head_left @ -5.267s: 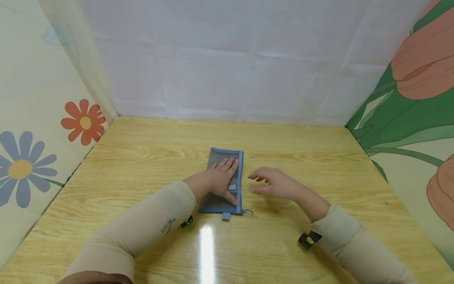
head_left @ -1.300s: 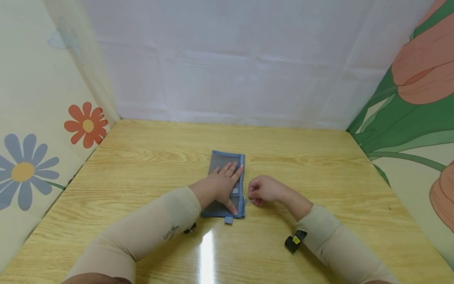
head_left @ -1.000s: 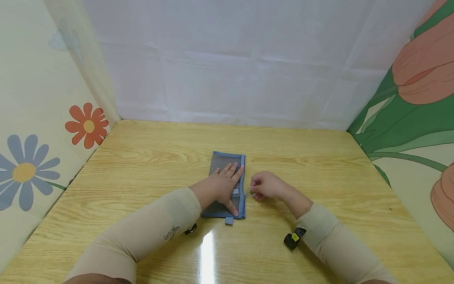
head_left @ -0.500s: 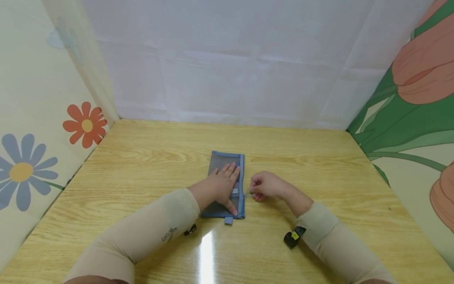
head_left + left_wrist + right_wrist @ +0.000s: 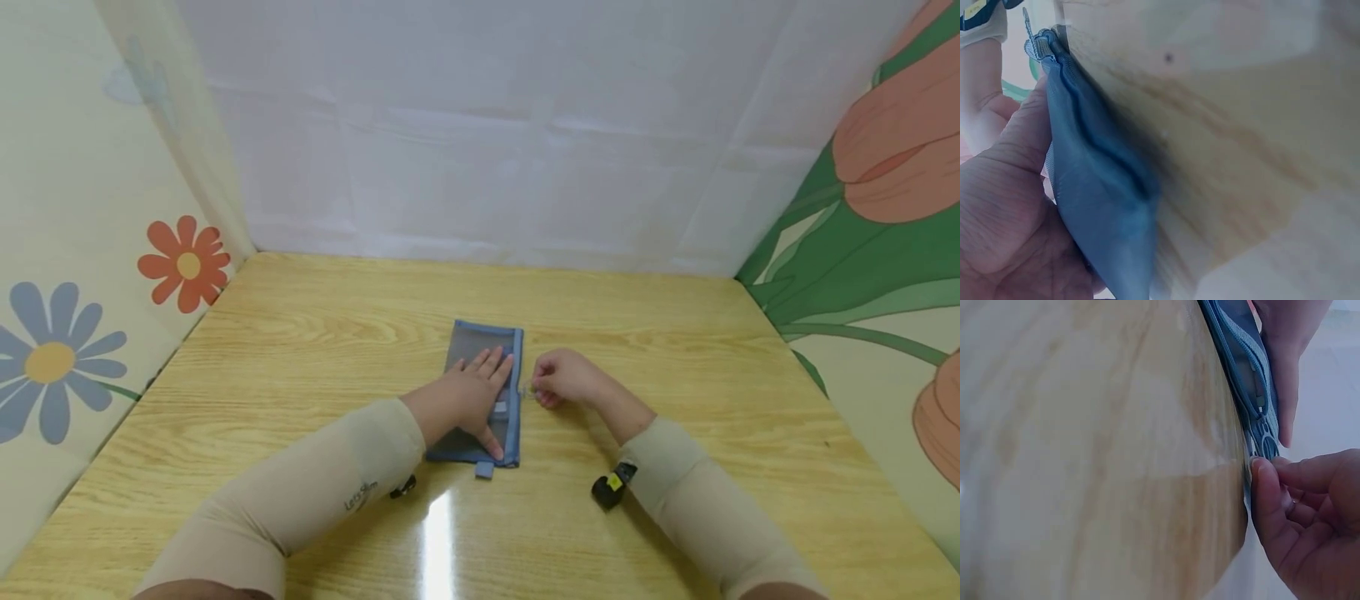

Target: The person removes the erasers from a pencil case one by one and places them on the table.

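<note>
A blue mesh zipper pouch (image 5: 461, 442) lies flat on the table, its zipper edge toward the right. My left hand (image 5: 472, 398) rests on it with fingers spread and straight, thumb near the close end. Beside the zipper edge, my right hand (image 5: 566, 379) pinches the zipper's ring pull (image 5: 1267, 442) between thumb and fingertips. In the right wrist view the zipper tapes (image 5: 1247, 356) stand parted on one side of the slider. Through the mesh shows a small white label (image 5: 500, 407). The left wrist view has the pouch's side (image 5: 1104, 194) bulging slightly beside my palm.
A fabric tab (image 5: 484, 470) sticks out at the pouch's near end. The wood-grain table (image 5: 675, 333) ends at a white cloth backdrop (image 5: 480, 150). Flower-printed panels (image 5: 82, 225) flank both sides.
My right hand was beside the pouch, then took hold of the ring pull. The pull has travelled from the near corner away along the zipper edge. My left hand stays on the pouch.
</note>
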